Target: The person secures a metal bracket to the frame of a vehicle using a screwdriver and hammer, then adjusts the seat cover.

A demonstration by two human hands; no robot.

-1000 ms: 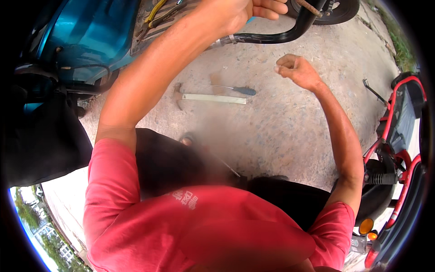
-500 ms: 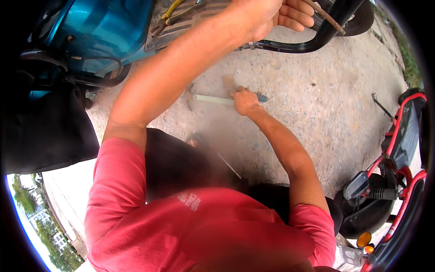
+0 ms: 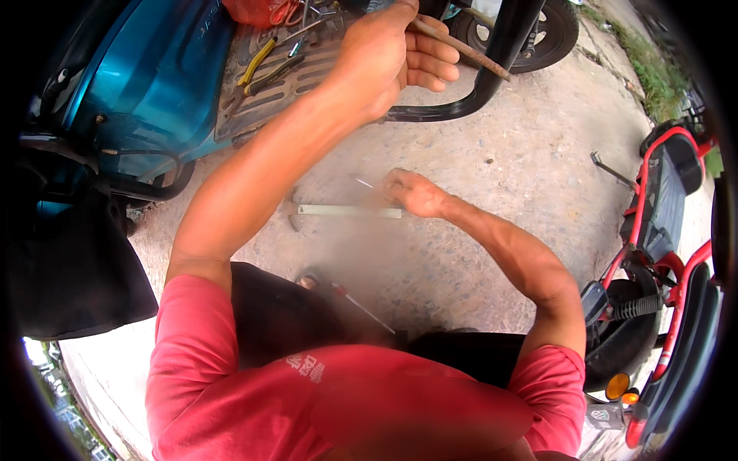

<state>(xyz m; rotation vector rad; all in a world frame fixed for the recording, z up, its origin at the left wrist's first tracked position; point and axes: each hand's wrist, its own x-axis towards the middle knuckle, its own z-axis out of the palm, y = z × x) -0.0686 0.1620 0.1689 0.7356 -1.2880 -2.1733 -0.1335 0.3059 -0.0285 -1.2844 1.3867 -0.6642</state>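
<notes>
My left hand (image 3: 400,58) is at the upper middle, fingers curled and thumb gripping a rusty rod (image 3: 477,60) beside a curved black tube (image 3: 440,113). My right hand (image 3: 415,194) is lower, closed on a screwdriver (image 3: 364,182); its thin shaft shows and its handle is mostly hidden in the fingers. A hammer (image 3: 350,211) with a pale handle lies on the concrete just below my right hand. Yellow-and-black pliers (image 3: 260,63) and other metal tools rest on the slotted footboard (image 3: 234,115) left of my left hand.
A teal vehicle body (image 3: 146,77) with black cloth (image 3: 77,269) fills the left; a red bag (image 3: 257,11) sits at the top. A wheel (image 3: 553,42) is at upper right. A red-framed two-wheeler (image 3: 638,215) stands along the right, grass (image 3: 665,88) behind it.
My right hand came down to the screwdriver on the ground and now has it, its shaft pointing up-left. My left hand stays up by the rod. The head view has shifted somewhat.
</notes>
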